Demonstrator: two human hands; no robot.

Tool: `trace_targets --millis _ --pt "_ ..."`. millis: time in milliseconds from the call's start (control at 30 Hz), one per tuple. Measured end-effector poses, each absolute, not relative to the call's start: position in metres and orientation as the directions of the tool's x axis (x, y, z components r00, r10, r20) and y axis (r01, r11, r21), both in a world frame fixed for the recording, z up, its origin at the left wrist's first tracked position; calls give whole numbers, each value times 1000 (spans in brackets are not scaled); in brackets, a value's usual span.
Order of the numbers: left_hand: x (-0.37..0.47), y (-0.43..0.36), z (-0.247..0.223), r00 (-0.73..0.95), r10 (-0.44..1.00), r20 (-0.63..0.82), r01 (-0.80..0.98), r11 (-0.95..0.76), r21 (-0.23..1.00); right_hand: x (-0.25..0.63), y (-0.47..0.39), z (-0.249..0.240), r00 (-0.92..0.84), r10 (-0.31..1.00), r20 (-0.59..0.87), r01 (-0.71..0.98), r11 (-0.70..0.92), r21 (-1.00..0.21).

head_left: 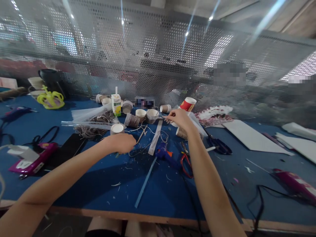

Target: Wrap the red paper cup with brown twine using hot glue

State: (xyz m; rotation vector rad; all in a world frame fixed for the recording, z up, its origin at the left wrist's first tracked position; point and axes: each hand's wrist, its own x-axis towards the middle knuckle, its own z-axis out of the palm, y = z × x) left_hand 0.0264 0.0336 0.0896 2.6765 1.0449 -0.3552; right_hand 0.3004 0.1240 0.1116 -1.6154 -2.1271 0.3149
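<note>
My left hand (124, 143) is curled closed low over the blue table, just in front of a white-topped cup (117, 128). Whatever its fingers hold is hidden. Farther forward, my right hand (178, 118) pinches something thin and pale that I cannot make out, beside a whitish cup (152, 116). A string-wrapped cup (132, 120) and another pale cup (141, 114) stand nearby. Between my hands lie a white strip (156, 138), a thin wooden stick (142, 134) and loose string. A blue glue gun (164, 153) with a clear glue stick rests below them.
Red-handled scissors (186, 164) lie by my right forearm. A heap of grey cord (97, 125) and a drink carton (116, 104) are left of the cups. A yellow crown (50, 98) sits far left. Purple tools (295, 184) with cables and white boards (254, 138) occupy the right. Perforated metal screens the back.
</note>
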Motion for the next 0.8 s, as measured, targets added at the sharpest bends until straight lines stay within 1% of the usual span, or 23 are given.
trace_targets --millis 67,200,300,367,433,500,567,600,633,667,700,733,800 --pt "27 33 90 735 624 -265 670 -730 137 294 122 113 -185 937 297 832 310 -460" --pt "28 34 89 749 634 -192 657 -748 95 285 115 118 -169 898 407 795 368 -482" --pt "30 33 89 732 647 -215 671 -739 61 280 113 121 -161 874 459 768 403 -498" --pt "31 32 90 717 656 -235 684 -727 55 279 112 123 -182 879 441 737 419 -530" --pt "32 29 93 698 678 -231 704 -708 51 277 110 125 -243 900 362 696 422 -581" --pt "32 27 96 672 710 -210 732 -680 44 275 105 129 -332 909 252 662 415 -625" --pt "33 28 98 631 762 -146 773 -633 37 273 98 134 -467 881 79 627 392 -673" --pt "33 29 98 608 788 -95 794 -607 47 271 94 136 -549 835 -38 607 367 -705" --pt "33 30 98 592 805 -38 805 -588 75 270 90 139 -629 762 -158 588 333 -737" --pt "33 32 98 588 809 18 801 -585 127 268 86 140 -694 672 -259 569 292 -768" --pt "33 33 98 597 799 69 777 -597 199 267 83 142 -743 584 -327 549 254 -796" --pt "34 35 98 608 785 119 738 -614 280 266 82 142 -779 518 -353 523 227 -821" --pt "35 37 96 601 766 227 642 -632 434 264 81 141 -831 462 -310 444 214 -870"
